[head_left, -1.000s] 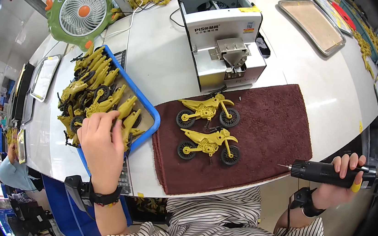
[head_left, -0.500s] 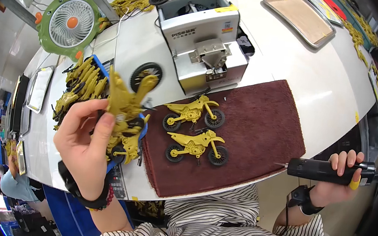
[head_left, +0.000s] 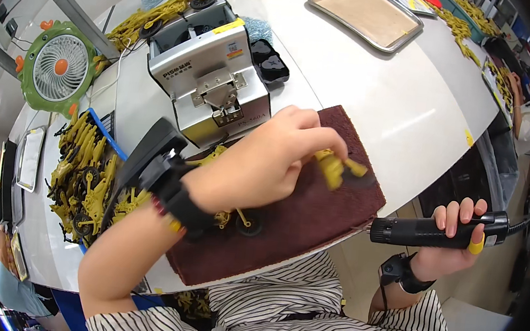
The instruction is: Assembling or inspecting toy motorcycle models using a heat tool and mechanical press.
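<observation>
My left hand (head_left: 272, 156) reaches across the brown cloth mat (head_left: 297, 227), its fingers closed on a yellow toy motorcycle (head_left: 334, 171) just above the mat's right part. That motorcycle is smeared by motion. Beneath my left forearm and hand, two more toy motorcycles lie on the mat; only bits show, such as a yellow body (head_left: 214, 155) and a black wheel (head_left: 248, 222). Off the mat's right edge, my right hand (head_left: 447, 249) grips a black electric screwdriver (head_left: 429, 232) lying level, its tip pointing left toward the mat.
Behind the mat stands a silver screw feeder (head_left: 203, 81), with a black dish (head_left: 268, 62) beside it. A heap of yellow toy motorcycles (head_left: 83, 175) lies at the left, below a green fan (head_left: 59, 69). A metal tray (head_left: 366, 14) is at the back. Other people sit at both sides.
My left hand has carried the motorcycle from the heap rightward over the mat, covering the two lying there. The view has shifted; my right hand still holds the screwdriver.
</observation>
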`<state>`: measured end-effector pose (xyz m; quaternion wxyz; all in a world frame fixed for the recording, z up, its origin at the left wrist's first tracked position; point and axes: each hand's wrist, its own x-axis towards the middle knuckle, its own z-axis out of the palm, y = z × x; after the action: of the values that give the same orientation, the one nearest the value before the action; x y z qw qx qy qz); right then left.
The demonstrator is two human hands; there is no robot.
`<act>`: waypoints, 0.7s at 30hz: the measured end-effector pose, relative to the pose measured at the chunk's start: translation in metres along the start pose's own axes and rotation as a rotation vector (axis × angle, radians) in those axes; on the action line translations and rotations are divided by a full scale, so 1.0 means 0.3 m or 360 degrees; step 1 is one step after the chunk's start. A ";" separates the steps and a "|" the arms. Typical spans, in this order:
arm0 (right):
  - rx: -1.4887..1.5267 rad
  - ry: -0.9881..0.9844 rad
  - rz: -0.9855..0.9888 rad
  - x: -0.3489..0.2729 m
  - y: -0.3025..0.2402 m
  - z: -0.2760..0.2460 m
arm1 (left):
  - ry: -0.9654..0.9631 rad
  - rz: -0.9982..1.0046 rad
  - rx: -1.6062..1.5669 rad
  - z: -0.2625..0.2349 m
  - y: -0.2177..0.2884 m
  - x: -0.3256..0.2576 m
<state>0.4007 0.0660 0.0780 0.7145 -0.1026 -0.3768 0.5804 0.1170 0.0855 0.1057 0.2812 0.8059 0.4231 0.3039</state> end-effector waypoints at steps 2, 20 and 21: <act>0.0014 -0.0011 -0.0007 -0.004 -0.008 -0.004 | -0.0058 0.0073 0.0071 -0.004 -0.051 0.022; -0.0019 0.0044 -0.0005 -0.011 -0.007 -0.043 | 0.0003 -0.0460 0.0874 0.058 -0.079 -0.017; -0.0025 0.0045 -0.0005 -0.011 -0.005 -0.045 | 0.0005 -0.0466 0.0878 0.059 -0.090 -0.025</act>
<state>0.4105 0.0665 0.0683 0.7199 -0.1160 -0.3714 0.5748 0.1126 0.0886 0.0730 0.0920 0.7818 0.6017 0.1351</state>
